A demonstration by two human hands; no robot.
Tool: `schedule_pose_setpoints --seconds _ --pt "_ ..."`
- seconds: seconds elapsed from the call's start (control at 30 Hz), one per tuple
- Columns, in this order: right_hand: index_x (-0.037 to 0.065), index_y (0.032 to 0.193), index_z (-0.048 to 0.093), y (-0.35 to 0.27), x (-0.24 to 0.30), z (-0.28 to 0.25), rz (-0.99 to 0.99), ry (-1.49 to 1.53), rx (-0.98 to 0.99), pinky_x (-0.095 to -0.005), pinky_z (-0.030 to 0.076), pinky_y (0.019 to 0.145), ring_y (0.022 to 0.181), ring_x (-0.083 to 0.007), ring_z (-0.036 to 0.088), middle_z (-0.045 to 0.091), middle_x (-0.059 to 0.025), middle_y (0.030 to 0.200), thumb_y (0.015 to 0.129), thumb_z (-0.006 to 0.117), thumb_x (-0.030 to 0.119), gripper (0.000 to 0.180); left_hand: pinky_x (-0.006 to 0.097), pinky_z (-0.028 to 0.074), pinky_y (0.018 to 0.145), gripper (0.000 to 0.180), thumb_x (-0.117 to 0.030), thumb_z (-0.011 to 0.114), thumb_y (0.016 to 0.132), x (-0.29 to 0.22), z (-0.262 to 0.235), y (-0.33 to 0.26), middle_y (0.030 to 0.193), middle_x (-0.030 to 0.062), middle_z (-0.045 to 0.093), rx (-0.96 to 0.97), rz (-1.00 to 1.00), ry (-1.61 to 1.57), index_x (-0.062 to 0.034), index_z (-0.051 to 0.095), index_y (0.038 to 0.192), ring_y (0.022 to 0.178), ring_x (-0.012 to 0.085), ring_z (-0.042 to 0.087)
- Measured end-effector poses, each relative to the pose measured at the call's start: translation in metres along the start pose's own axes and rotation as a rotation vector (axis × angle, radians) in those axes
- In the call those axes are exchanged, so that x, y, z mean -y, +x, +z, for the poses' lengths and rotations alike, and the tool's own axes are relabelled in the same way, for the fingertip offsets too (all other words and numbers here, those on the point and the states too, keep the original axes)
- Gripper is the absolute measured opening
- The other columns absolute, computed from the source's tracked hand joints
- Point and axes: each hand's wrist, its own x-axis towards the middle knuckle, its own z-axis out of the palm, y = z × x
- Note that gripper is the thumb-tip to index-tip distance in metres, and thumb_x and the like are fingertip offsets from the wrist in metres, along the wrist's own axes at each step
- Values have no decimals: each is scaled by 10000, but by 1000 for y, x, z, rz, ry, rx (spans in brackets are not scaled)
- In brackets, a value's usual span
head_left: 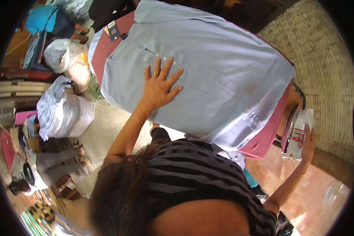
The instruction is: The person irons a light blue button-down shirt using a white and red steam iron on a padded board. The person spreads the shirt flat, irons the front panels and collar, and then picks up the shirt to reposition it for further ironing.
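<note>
sack (80, 118), white and bulging, stands left of the maroon-covered desk (265, 139), pale blue cloth (53, 100) heaped at its mouth. beyond it sits a whitish plastic bag (58, 53), its contents hard to make out. the light blue shirt (212, 86) lies spread across the desk. the left grip (160, 87) is released, palm down, fingers splayed near the buttons (165, 58); the right grip (309, 145) grasps a white iron (298, 133) at the desk's right end.
</note>
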Motion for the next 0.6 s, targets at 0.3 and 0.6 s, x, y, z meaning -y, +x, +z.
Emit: schedule_pose_setpoints --seconds 0.3,0.6 --pt "54 1148 604 -149 171 137 -157 -53 29 -196 298 425 492 -4 380 459 77 633 1000 543 250 253 614 199 1079 513 -363 537 943 84 -7 23 1543 72 337 -145 130 -188 -146 485 1404 1420 377 272" --pt "-36 989 516 -175 244 351 -372 -239 93 -444 510 575 659 -372 680 625 -288 745 958 587 197 246 600 193 1106 481 -379 485 963 133 8 54 1538 62 349 -146 208 -142 -212 484 1414 1411 370 298"
